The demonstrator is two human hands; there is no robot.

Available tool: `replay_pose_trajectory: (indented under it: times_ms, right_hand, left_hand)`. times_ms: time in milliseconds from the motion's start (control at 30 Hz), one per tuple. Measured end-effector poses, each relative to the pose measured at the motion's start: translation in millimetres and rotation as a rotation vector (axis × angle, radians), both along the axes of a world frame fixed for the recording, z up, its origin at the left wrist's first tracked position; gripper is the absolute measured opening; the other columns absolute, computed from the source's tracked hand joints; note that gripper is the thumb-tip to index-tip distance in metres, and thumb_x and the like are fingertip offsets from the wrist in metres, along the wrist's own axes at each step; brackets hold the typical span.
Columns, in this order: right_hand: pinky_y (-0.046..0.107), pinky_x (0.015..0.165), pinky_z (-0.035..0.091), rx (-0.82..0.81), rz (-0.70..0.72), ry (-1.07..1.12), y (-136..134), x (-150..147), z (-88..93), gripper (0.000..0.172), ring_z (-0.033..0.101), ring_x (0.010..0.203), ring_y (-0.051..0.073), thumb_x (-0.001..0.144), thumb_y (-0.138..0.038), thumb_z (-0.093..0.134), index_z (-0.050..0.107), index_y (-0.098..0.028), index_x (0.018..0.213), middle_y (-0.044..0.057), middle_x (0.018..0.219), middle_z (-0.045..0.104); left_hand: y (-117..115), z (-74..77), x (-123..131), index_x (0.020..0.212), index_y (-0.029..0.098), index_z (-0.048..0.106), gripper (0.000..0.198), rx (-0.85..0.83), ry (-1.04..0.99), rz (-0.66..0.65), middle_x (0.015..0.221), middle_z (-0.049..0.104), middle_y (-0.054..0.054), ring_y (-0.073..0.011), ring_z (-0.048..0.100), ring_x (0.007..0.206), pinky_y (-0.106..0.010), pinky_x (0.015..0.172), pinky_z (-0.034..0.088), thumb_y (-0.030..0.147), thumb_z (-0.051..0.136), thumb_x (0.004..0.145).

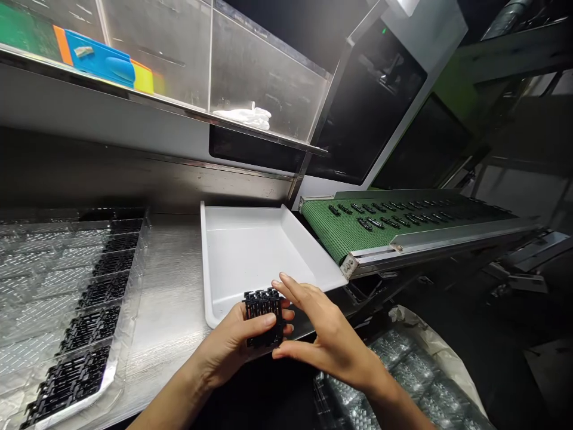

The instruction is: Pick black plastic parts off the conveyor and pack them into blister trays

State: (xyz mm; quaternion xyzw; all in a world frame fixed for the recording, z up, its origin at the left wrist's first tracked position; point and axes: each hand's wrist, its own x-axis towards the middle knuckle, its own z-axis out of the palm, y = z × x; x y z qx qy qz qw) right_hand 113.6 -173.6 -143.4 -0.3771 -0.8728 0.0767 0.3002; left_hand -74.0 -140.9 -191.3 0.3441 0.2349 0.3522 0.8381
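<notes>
My left hand (228, 343) grips a small stack of black plastic parts (263, 316), with the thumb across its front, just over the near edge of a white tray (244, 257). My right hand (324, 334) is spread around the stack's right side, with its index finger near the top and its thumb near the bottom. Black parts like these lie in rows in a clear plastic tray (134, 269) at the left. More small black parts (371, 215) sit on a green conveyor belt (340, 230).
A steel counter (172, 310) holds the trays. Above it, a glass-fronted shelf (179, 101) holds white gloves (244, 116) and a blue and yellow object (101, 63). Clear plastic trays in a white bag (403, 370) lie low at the right, beyond the conveyor's metal frame (439, 245).
</notes>
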Motion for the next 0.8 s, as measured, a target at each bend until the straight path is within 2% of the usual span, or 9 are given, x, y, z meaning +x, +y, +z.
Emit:
replay_pose_trajectory:
  times_ms: [67,133,233,267,333,433,533,633,800]
  right_hand:
    - [0.040,0.109,0.041,-0.089,0.036,0.061,5,2,-1.8,0.100,0.049,0.129,0.026,0.075,-0.038,0.080,0.019,-0.031,0.153,0.009,0.143,0.050]
    - [0.038,0.108,0.042,-0.217,0.071,0.168,11,5,-1.3,0.092,0.052,0.127,0.026,0.073,-0.042,0.081,0.031,-0.031,0.149,0.008,0.141,0.052]
    - [0.034,0.097,0.047,-0.285,-0.003,0.326,20,6,3.5,0.054,0.060,0.108,0.021,0.080,-0.039,0.076,0.056,-0.028,0.129,0.005,0.123,0.063]
    - [0.032,0.093,0.048,-0.270,-0.037,0.352,22,6,5.6,0.041,0.061,0.101,0.019,0.083,-0.034,0.074,0.061,-0.027,0.122,0.004,0.115,0.065]
    - [0.029,0.086,0.048,-0.251,-0.054,0.363,26,2,9.2,0.027,0.059,0.091,0.016,0.084,-0.026,0.072,0.067,-0.025,0.111,0.002,0.102,0.065]
    - [0.027,0.081,0.047,-0.281,-0.013,0.363,29,-4,11.6,0.020,0.058,0.085,0.015,0.082,-0.021,0.073,0.071,-0.022,0.102,0.001,0.092,0.063]
    - [0.027,0.078,0.046,-0.312,-0.011,0.407,31,-8,10.5,0.016,0.059,0.081,0.015,0.081,-0.022,0.075,0.073,-0.020,0.096,0.001,0.086,0.065]
    - [0.027,0.076,0.047,-0.337,-0.023,0.455,32,-9,8.7,0.015,0.061,0.080,0.015,0.080,-0.024,0.077,0.074,-0.020,0.094,0.002,0.084,0.065]
    - [0.027,0.078,0.046,-0.331,0.003,0.435,34,-12,10.5,0.014,0.059,0.082,0.015,0.080,-0.020,0.075,0.072,-0.019,0.094,0.001,0.086,0.063]
  left_hand:
    - [3,-0.9,0,0.099,0.021,0.073,0.036,0.055,0.027,0.022,0.100,0.075,-0.007,-0.0216,0.068,0.089,-0.029,0.078,0.053,0.035,0.083,0.068]
    - [6,0.3,0,0.095,0.020,0.074,0.031,0.206,0.096,0.067,0.097,0.075,-0.006,-0.0223,0.068,0.089,-0.029,0.081,0.051,0.035,0.082,0.070]
    - [11,4.1,1,0.095,0.020,0.074,0.023,0.509,0.253,0.141,0.094,0.074,-0.004,-0.0223,0.065,0.091,-0.028,0.083,0.048,0.032,0.077,0.075]
    - [12,5.2,1,0.094,0.020,0.074,0.020,0.588,0.291,0.154,0.093,0.073,-0.003,-0.0221,0.064,0.091,-0.028,0.082,0.047,0.031,0.075,0.077]
    - [14,6.3,3,0.092,0.020,0.073,0.016,0.697,0.341,0.169,0.090,0.071,-0.002,-0.0214,0.062,0.088,-0.027,0.080,0.046,0.031,0.072,0.080]
    - [16,5.2,3,0.086,0.018,0.070,0.016,0.753,0.391,0.175,0.083,0.068,-0.001,-0.0205,0.061,0.082,-0.026,0.073,0.045,0.034,0.069,0.082]
    - [17,2.7,3,0.087,0.018,0.070,0.017,0.750,0.380,0.162,0.085,0.067,-0.002,-0.0214,0.061,0.084,-0.027,0.074,0.045,0.035,0.068,0.083]
    - [18,1.1,3,0.088,0.018,0.070,0.014,0.731,0.340,0.163,0.088,0.067,-0.002,-0.0223,0.061,0.088,-0.028,0.078,0.045,0.031,0.069,0.081]
    - [20,1.4,3,0.088,0.017,0.070,0.019,0.735,0.380,0.178,0.082,0.067,-0.003,-0.0211,0.061,0.079,-0.028,0.071,0.047,0.034,0.068,0.081]
